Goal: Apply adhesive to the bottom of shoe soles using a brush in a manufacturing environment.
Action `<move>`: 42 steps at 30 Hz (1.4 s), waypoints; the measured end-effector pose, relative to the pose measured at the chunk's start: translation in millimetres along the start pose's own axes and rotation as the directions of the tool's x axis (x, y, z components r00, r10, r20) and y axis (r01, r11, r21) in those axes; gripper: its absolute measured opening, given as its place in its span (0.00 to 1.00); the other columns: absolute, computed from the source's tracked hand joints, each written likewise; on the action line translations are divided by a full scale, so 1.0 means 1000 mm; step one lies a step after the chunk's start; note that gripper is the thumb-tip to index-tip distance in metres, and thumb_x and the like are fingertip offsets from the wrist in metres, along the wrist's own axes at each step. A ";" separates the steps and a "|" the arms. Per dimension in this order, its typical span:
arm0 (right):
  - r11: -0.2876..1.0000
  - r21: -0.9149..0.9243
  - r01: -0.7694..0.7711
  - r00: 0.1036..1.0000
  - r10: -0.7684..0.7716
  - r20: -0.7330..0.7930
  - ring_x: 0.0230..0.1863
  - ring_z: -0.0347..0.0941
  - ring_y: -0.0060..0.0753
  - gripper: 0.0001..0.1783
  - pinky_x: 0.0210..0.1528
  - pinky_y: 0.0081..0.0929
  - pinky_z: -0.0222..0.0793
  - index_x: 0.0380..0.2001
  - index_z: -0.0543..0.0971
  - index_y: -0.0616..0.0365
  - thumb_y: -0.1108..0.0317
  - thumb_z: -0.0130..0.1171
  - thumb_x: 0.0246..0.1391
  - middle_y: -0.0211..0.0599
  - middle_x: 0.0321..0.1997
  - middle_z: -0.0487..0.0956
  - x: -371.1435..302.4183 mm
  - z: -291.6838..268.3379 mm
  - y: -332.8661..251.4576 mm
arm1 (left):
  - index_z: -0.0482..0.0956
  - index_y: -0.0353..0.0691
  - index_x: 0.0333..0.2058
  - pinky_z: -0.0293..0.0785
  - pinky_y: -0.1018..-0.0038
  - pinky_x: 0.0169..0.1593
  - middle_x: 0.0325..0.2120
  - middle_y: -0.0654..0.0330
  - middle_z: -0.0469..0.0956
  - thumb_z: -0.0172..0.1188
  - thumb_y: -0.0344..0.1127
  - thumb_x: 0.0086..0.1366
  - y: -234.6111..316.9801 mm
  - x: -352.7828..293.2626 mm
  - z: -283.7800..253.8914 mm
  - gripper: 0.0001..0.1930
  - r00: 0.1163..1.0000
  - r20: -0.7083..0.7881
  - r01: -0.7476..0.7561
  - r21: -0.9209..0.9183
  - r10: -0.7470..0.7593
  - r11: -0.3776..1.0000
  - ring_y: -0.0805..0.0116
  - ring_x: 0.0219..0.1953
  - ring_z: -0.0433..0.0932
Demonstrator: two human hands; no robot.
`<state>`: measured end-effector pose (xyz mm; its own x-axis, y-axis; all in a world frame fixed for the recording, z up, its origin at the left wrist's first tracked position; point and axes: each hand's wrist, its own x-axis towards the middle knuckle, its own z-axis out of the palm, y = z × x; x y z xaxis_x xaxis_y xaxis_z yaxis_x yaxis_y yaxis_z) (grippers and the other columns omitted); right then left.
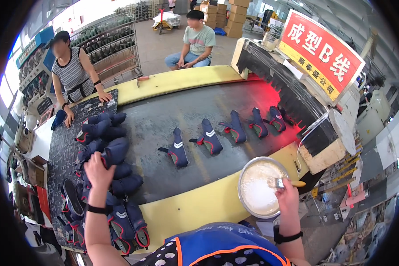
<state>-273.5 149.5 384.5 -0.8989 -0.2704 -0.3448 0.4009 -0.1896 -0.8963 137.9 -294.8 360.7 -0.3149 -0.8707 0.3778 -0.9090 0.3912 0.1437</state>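
Toward eight o'clock in the view, the left hand (99,170) bends over a navy boot (117,150) among others on the dark counter (62,155); whether its fingers close on it, I cannot tell. The boot looks light, its padded upper probably soft and yielding, so the foot end should give a surer hold. At four o'clock, the right hand (289,193) grips a brush (279,182) over a metal bowl (240,188) of white paste (258,193). The brush seems light and stiff, best held by its handle; paste could make it slippery.
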 end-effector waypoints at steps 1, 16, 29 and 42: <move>1.000 0.005 0.008 1.000 -0.009 0.017 0.24 0.69 0.19 0.09 0.25 0.21 0.71 0.42 0.75 0.53 0.65 0.61 0.60 0.25 0.28 0.73 0.005 -0.002 0.007 | 0.68 0.43 0.45 0.70 0.57 0.49 0.36 0.51 0.77 0.78 0.38 0.41 0.030 -0.015 0.001 0.33 0.998 0.047 0.055 -0.152 -0.049 0.987 0.48 0.45 0.77; 0.774 -0.537 0.335 0.941 -0.308 0.144 0.26 0.76 0.21 0.11 0.28 0.20 0.72 0.35 0.79 0.61 0.66 0.67 0.54 0.31 0.27 0.80 0.102 -0.121 0.098 | 0.46 0.41 0.69 0.75 0.59 0.50 0.42 0.39 0.75 0.77 0.54 0.45 0.179 -0.238 0.135 0.61 0.772 0.635 0.331 -0.388 -0.010 0.860 0.45 0.44 0.78; 0.582 -0.660 0.475 0.879 -0.346 0.327 0.25 0.78 0.39 0.15 0.31 0.33 0.74 0.33 0.81 0.61 0.61 0.69 0.49 0.43 0.25 0.80 0.119 -0.123 0.098 | 0.62 0.36 0.65 0.76 0.71 0.51 0.52 0.49 0.76 0.66 0.35 0.57 0.232 -0.217 0.099 0.38 0.361 0.918 0.782 -0.395 0.165 0.482 0.62 0.49 0.79; 0.437 -0.362 0.823 0.567 -0.601 0.563 0.37 0.77 0.29 0.07 0.47 0.28 0.67 0.33 0.83 0.49 0.67 0.70 0.48 0.26 0.33 0.80 0.063 -0.091 0.007 | 0.61 0.36 0.66 0.81 0.77 0.44 0.49 0.54 0.78 0.61 0.33 0.63 0.366 -0.144 0.001 0.33 -0.032 0.875 0.764 -0.290 0.482 0.577 0.71 0.40 0.83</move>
<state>-343.7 217.1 330.6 -0.6512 -0.5706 0.5003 -0.6287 0.0365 -0.7768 -150.1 -26.6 358.2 -0.6672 -0.0444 -0.7436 -0.6858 -0.3530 0.6364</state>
